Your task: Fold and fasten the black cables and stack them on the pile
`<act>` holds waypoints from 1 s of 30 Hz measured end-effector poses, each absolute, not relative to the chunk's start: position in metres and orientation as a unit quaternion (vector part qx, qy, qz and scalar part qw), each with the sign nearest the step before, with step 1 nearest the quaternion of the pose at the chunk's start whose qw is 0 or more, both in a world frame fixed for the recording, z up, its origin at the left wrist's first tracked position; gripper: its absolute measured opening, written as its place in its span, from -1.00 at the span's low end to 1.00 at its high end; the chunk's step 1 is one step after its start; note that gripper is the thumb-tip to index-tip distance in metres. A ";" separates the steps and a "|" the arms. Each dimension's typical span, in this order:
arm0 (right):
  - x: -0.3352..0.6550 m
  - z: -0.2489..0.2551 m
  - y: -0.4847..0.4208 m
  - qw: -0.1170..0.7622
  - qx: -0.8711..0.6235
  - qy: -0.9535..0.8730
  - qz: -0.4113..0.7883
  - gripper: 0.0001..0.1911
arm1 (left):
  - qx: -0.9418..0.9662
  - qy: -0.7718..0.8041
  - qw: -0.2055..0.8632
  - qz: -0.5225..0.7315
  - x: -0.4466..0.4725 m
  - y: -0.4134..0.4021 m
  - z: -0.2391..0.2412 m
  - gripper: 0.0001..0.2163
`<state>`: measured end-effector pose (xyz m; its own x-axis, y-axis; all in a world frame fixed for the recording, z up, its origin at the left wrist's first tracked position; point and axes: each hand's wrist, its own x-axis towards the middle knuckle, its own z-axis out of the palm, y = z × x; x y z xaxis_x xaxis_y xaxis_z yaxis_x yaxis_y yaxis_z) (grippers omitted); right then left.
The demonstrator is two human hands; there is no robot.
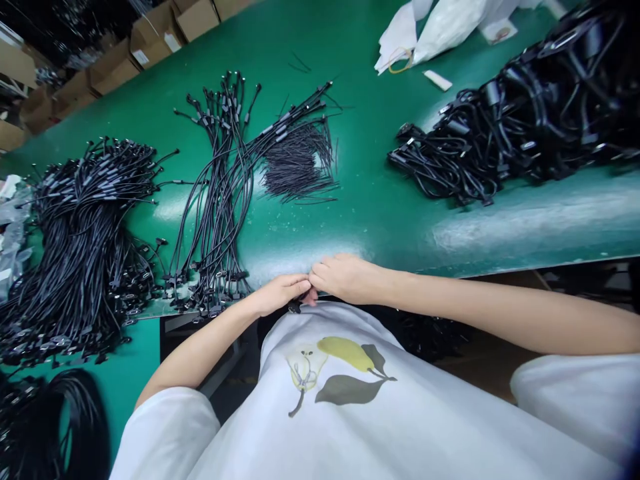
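Note:
Close to my body, at the table's front edge, my left hand (283,293) and my right hand (345,277) meet with fingers pinched together. A small piece of a black cable (294,307) pokes out beneath my left fingers; the rest is hidden by the hands. My right fingertips touch those of my left, and what lies between them cannot be made out. Beyond my hands lie a spread bunch of black cables with connectors (220,180) and a pile of short thin black ties (295,163).
A large heap of black cables (90,227) covers the left of the green table (360,200). Coiled cables (525,120) are piled at the right. White plastic bags (445,30) and a small white piece (437,81) lie at the back. Cardboard boxes (155,33) line the far left edge.

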<state>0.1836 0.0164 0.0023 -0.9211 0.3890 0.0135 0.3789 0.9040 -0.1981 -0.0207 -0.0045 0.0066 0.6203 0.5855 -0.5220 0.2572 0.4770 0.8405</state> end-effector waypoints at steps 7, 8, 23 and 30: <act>0.205 0.026 0.046 0.097 -0.263 -0.930 0.238 -0.74 | 0.536 0.510 0.650 0.175 -0.018 -0.023 0.002 -0.61; 0.210 0.028 0.058 0.132 -0.308 -0.907 0.256 -0.73 | 0.532 0.522 0.639 0.191 -0.019 -0.024 0.002 -0.62; 0.215 -0.010 0.093 0.257 -0.532 -0.729 0.346 -0.90 | 0.235 0.453 0.708 0.489 -0.003 -0.008 0.019 -0.65; 0.169 -0.011 0.022 0.319 -0.431 -0.661 0.526 -0.79 | 0.269 0.431 0.713 0.484 0.013 -0.006 0.012 -0.65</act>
